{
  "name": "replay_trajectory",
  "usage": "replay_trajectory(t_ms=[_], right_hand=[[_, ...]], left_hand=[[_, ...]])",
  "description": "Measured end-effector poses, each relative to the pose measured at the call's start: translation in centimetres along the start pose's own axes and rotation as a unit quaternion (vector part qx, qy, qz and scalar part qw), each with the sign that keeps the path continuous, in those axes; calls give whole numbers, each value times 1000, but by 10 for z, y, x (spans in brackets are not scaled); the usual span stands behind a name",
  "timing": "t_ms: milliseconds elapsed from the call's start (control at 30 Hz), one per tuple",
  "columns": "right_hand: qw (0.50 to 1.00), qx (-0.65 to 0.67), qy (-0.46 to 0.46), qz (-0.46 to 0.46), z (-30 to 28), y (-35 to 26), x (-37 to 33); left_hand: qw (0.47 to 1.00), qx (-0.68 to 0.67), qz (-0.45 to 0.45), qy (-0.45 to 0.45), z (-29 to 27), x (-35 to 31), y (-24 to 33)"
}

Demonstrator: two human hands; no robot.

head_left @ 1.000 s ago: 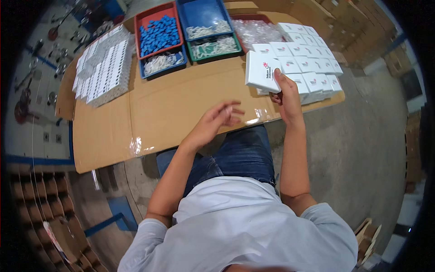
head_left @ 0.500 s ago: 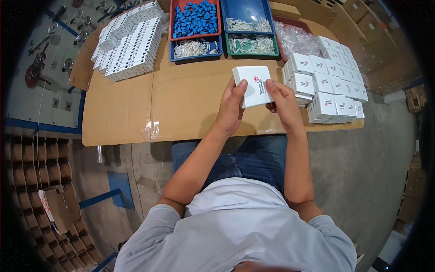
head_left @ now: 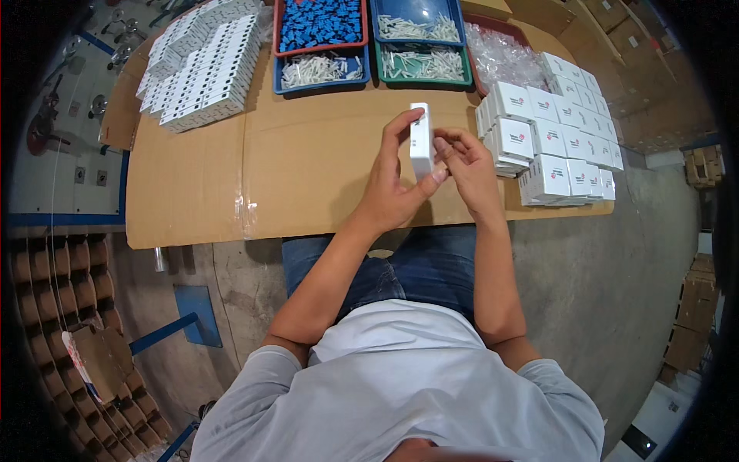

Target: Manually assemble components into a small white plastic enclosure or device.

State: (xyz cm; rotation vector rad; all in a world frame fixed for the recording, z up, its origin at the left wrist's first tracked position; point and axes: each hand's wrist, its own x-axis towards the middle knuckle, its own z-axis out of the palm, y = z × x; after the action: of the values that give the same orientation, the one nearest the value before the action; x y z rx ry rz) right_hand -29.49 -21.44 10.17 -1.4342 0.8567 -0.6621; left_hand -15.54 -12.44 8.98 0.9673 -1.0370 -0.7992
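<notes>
A small white carton (head_left: 420, 146) is held upright above the table, one narrow side facing up toward me. My left hand (head_left: 387, 191) grips it, with fingers at its far end and the thumb at its near end. On the carton's right, my right hand (head_left: 475, 179) has its fingers bent and pinched against the near right edge. The contact of its fingertips is partly hidden. A stack of similar white cartons (head_left: 549, 139) with small printed marks stands just right of this hand.
The cardboard-covered table (head_left: 308, 169) carries a block of white cartons (head_left: 208, 69) at far left. At the back are a red tray (head_left: 365, 23) of blue pieces, a blue tray (head_left: 282, 89) and a green tray (head_left: 465, 83) of white pieces, and clear plastic bags (head_left: 504, 61).
The carton has turned from its broad printed face to a narrow side and shifted slightly left. My left hand now spans its two ends; the right hand has moved to its near right edge.
</notes>
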Motion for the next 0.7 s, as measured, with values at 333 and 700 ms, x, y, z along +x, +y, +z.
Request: replay_trajectory(t_ms=[333,700], right_hand=[[990,-78,-21,-114,8,-9,-9],[992,-76,19,-100,27,19,5]], left_hand=[[982,139,103,77,-11,3,3],[736,-464,-448,206,-30,3,-7]])
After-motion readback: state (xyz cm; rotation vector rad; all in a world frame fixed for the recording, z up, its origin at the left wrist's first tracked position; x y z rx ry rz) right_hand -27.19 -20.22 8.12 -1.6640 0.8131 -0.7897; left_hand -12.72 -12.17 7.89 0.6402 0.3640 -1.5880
